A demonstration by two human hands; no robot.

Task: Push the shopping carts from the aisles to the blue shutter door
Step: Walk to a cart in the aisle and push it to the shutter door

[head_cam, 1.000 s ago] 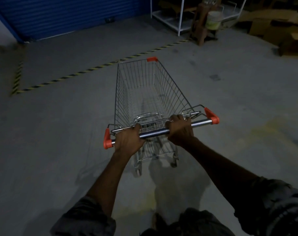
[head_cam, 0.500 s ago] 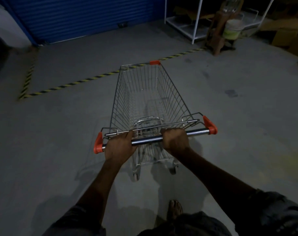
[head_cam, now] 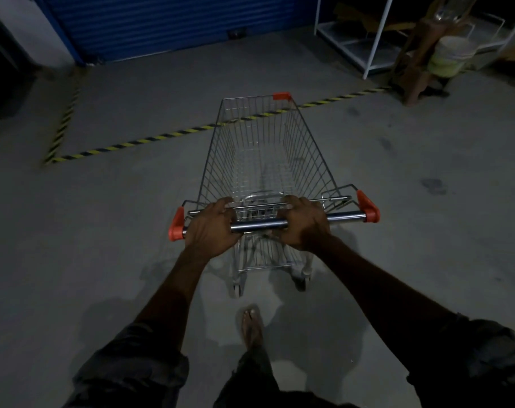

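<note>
An empty wire shopping cart (head_cam: 268, 160) with orange corner caps stands on the concrete floor in front of me. My left hand (head_cam: 212, 228) grips the left part of its chrome handle bar (head_cam: 259, 225). My right hand (head_cam: 304, 226) grips the bar right of the middle. The cart's nose reaches the yellow-black floor tape (head_cam: 138, 142). The blue shutter door (head_cam: 173, 25) fills the far wall at the upper left, beyond the taped area.
A white metal rack (head_cam: 371, 36) stands at the far right, with a brown stool (head_cam: 418, 60) and a pale bucket (head_cam: 450, 54) beside it. A white wall corner (head_cam: 23, 28) lies left of the shutter. My sandalled foot (head_cam: 251, 325) steps behind the cart.
The cart and I have rolled forward toward the shutter and turned slightly. The cart's nose now crosses the floor tape. Both hands keep their grip on the handle.
</note>
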